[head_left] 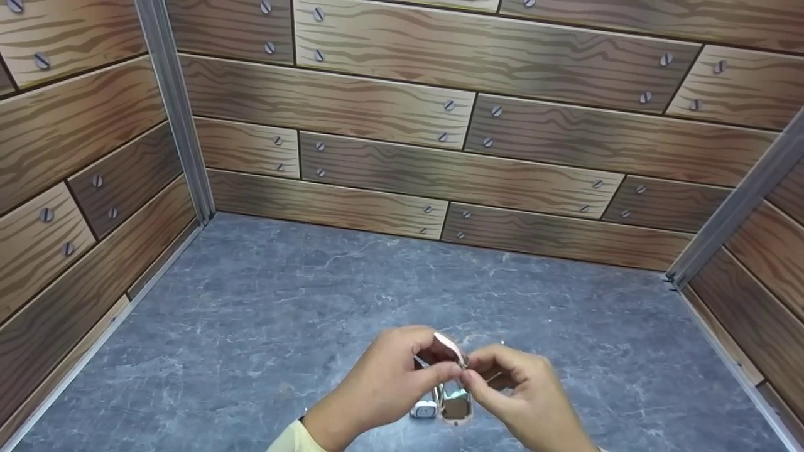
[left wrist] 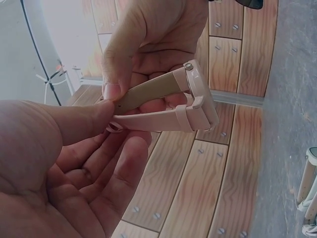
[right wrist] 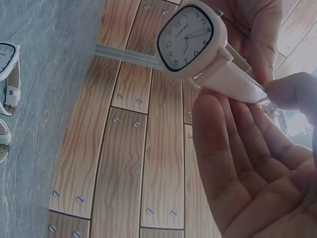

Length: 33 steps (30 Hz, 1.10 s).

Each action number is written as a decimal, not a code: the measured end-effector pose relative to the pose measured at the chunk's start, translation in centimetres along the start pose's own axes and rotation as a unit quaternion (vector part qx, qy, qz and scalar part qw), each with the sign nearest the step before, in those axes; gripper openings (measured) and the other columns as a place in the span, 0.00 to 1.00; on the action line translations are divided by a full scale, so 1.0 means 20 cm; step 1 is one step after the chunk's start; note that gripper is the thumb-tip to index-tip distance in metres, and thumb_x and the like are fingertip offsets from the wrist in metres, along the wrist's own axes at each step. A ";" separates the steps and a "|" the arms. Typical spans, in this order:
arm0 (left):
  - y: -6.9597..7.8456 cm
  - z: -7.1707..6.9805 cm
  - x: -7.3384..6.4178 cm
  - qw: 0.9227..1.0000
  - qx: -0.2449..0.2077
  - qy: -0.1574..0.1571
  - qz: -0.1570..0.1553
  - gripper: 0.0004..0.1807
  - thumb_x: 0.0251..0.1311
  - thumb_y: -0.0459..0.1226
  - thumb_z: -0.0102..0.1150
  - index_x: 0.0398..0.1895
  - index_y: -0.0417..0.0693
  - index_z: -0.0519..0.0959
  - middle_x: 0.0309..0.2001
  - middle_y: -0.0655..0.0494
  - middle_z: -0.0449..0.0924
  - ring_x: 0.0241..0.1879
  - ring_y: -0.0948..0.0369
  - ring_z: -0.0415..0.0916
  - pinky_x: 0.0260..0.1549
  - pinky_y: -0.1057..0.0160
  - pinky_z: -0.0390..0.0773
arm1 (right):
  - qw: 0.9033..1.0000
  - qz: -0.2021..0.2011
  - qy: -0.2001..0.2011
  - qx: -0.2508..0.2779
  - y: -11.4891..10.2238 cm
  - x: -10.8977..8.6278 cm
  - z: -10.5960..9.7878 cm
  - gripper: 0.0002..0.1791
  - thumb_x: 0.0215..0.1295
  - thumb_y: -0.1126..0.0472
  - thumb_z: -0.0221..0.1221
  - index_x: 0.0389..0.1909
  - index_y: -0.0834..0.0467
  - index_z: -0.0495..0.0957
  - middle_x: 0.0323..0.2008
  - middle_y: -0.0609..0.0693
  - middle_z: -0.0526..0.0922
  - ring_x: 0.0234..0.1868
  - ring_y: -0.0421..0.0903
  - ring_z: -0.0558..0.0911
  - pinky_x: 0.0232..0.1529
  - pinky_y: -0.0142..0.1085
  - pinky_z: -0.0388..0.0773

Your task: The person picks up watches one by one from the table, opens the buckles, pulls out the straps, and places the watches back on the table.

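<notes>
Between both hands, above the table, is a wristwatch (right wrist: 188, 37) with a rounded-square white dial and a pale pink case and strap. In the left wrist view the strap (left wrist: 153, 120) is bent into a loop, its two ends meeting at the fingertips. My left hand (head_left: 392, 376) pinches the strap at the end near the buckle (left wrist: 115, 127). Opposite it, my right hand (head_left: 524, 389) pinches the strap ends between thumb and fingers. Fingers cover much of the buckle, so whether it is fastened cannot be told.
Below the hands, a white watch (head_left: 424, 410) lies on the blue-grey marbled table (head_left: 352, 282), beside another watch-like item (head_left: 456, 409) with a brown surface. Wood-print panels (head_left: 377, 113) with metal corner posts (head_left: 182, 113) enclose the table at the back and sides.
</notes>
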<state>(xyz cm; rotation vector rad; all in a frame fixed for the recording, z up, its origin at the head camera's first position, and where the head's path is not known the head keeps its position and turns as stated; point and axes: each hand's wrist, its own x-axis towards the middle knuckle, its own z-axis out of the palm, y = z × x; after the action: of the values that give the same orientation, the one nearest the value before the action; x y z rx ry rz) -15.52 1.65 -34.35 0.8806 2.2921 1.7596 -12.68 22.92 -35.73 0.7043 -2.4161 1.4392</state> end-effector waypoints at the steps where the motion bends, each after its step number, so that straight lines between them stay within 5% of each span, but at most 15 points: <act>1: 0.00 0.00 0.00 1.000 0.000 0.000 -0.001 0.02 0.67 0.41 0.68 0.40 0.56 0.87 0.38 0.68 0.84 0.39 0.70 0.82 0.40 0.68 0.82 | 1.000 -0.001 0.001 0.000 0.00 0.00 0.00 0.04 0.70 0.65 0.66 0.40 0.53 0.86 0.33 0.46 0.88 0.29 0.43 0.87 0.28 0.38 0.85; 12: -0.01 0.00 0.00 0.999 -0.001 0.034 0.022 0.05 0.66 0.41 0.69 0.38 0.51 0.87 0.35 0.67 0.84 0.36 0.69 0.81 0.40 0.67 0.83 | 1.000 -0.022 0.004 -0.009 0.01 0.00 0.00 0.06 0.69 0.67 0.66 0.37 0.52 0.84 0.31 0.48 0.87 0.27 0.40 0.86 0.26 0.37 0.84; 33: -0.01 -0.01 0.01 0.997 -0.038 0.063 0.018 0.06 0.67 0.41 0.69 0.43 0.52 0.85 0.37 0.62 0.84 0.37 0.64 0.82 0.40 0.63 0.84 | 0.999 -0.034 0.009 -0.015 -0.01 0.00 -0.02 0.11 0.66 0.71 0.67 0.35 0.49 0.83 0.27 0.41 0.86 0.24 0.40 0.85 0.27 0.38 0.84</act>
<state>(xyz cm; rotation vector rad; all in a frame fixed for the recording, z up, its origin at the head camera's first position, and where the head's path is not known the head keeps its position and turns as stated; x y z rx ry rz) -15.78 1.51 -34.36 0.8257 2.2799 1.9568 -12.61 23.14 -35.38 0.7555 -2.3706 1.3743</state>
